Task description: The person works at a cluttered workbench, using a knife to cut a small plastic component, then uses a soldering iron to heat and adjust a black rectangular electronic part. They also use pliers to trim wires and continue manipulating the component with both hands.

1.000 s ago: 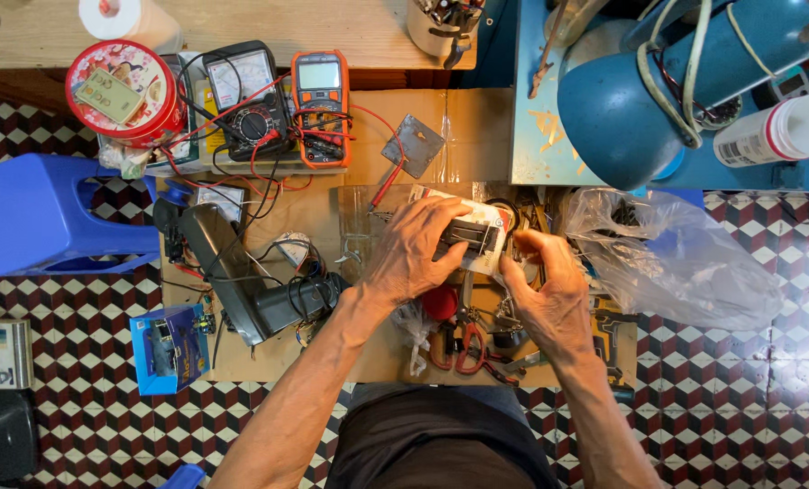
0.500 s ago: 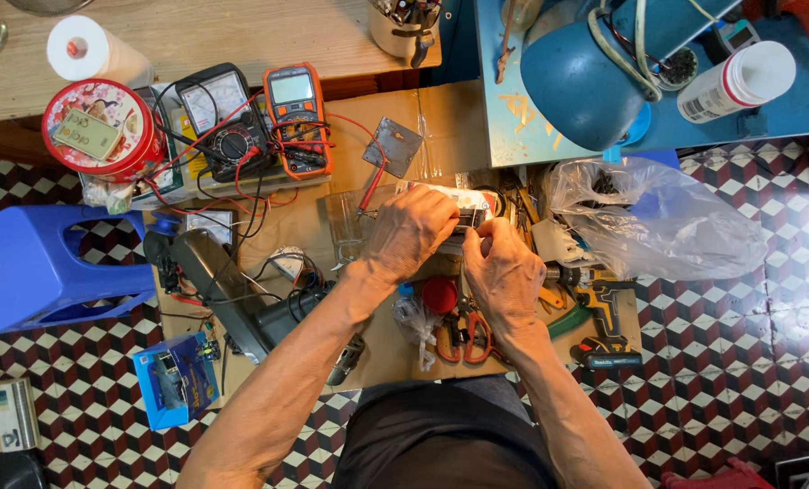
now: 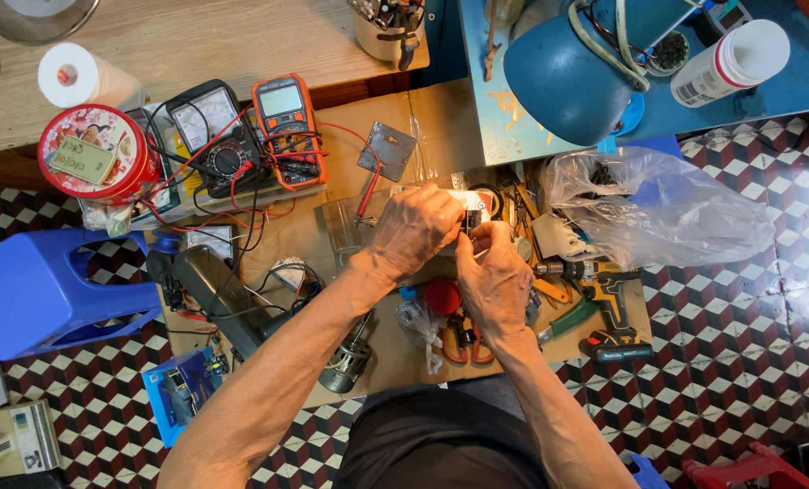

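Over the cardboard-covered floor: small white boxy electrical part (image 3: pixel 473 206)
Left hand (image 3: pixel 415 232): closed over it
Right hand (image 3: pixel 493 272): pinching its edge
Handling: likely light, rigid, fragile; hold by the casing

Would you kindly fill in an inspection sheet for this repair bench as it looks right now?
Surface: cardboard sheet over a checkered tile floor.
Job's things: small white part, held between both hands.
Clutter: orange multimeter, black analogue meter, red round tin, cordless drill, clear plastic bag, red-handled pliers.
Grippers: left hand covers the part; right hand pinches its edge.
Cables: red and black test leads, tangled.
Surroundings: blue stool, blue lamp, wooden tabletop.
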